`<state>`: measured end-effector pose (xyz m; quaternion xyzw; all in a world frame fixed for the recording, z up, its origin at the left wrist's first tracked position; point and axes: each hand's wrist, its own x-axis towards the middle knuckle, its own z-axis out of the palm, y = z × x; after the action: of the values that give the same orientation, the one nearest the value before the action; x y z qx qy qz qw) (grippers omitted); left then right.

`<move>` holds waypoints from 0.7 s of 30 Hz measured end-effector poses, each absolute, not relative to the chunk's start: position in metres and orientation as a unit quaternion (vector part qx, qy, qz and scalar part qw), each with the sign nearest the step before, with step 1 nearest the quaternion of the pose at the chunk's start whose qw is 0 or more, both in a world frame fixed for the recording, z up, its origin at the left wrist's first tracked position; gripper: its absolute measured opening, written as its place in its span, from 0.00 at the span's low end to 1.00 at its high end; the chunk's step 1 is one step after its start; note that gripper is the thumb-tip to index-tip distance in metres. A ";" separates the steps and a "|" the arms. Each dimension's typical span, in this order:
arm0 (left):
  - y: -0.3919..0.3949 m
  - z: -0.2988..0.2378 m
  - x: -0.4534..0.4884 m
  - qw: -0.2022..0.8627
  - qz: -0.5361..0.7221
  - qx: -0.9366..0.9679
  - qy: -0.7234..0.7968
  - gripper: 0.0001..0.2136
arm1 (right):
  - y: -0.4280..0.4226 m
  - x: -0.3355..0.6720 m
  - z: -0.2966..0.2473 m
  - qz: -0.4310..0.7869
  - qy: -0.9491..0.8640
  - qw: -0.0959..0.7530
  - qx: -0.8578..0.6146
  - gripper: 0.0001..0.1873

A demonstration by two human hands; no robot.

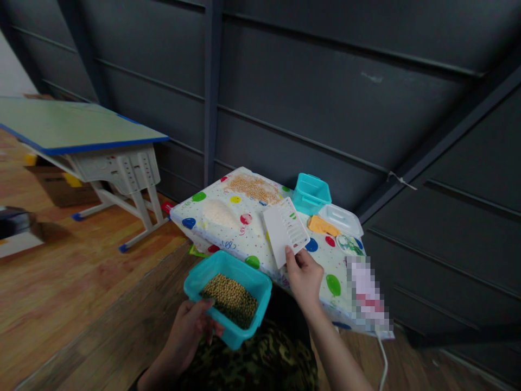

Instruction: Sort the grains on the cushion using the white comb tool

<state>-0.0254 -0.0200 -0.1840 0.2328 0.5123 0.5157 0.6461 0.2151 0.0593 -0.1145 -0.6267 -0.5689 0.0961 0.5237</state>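
My left hand (193,326) grips the near left rim of a teal plastic container (258,277), held above my lap. Inside lie tan beans (230,290) beside darker green ones, which look like soybeans and mung beans. Between the thumb and fingers of my right hand (303,271) is a thin white plastic board with slots (280,228), tilted over the table. Beyond it, on a balloon-print tablecloth (280,255), are a spread of tan beans or grains (254,188) and a pale whitish heap (220,212).
Toward the table's back right stand a second teal container (312,193) and a clear lid (342,220), with an orange cloth (323,225) by them. A blurred-out item (366,293) lies at the right edge, near a white cable (383,358). A green-topped desk (89,127) stands left.
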 end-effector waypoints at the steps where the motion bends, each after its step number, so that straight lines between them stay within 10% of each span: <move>1: -0.020 -0.184 -0.025 0.645 0.516 0.233 0.514 0.20 | 0.058 0.212 -0.114 0.104 -0.576 0.523 -0.619 0.28; 21: -0.022 -0.180 -0.025 0.649 0.514 0.227 0.512 0.22 | 0.063 0.267 -0.110 0.090 -0.574 0.508 -0.636 0.33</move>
<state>-0.0246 -0.0215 -0.1796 0.2271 0.5122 0.5145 0.6492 0.2668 0.0629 -0.1104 -0.6356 -0.5739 0.0902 0.5085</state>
